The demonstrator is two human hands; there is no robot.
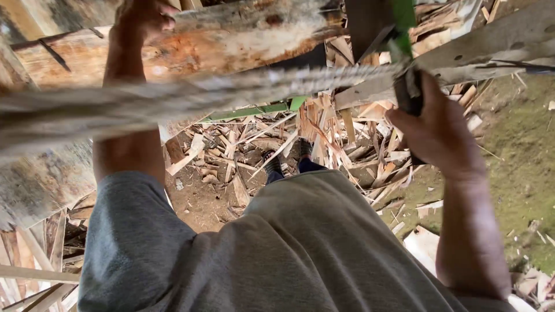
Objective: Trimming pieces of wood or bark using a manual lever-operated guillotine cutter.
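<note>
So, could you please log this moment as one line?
left hand: gripping log | right hand: holding saw handle | ground: wood scraps

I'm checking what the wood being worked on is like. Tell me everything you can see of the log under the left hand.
The log is a rough, thick piece of wood with orange-brown patches and pale grey weathered streaks, its surface uneven and split. It lies nearly level across the top of the view, raised above the ground. The left hand rests on its upper edge. A blurred saw blade passes in front of it; whether they touch cannot be told.
</note>
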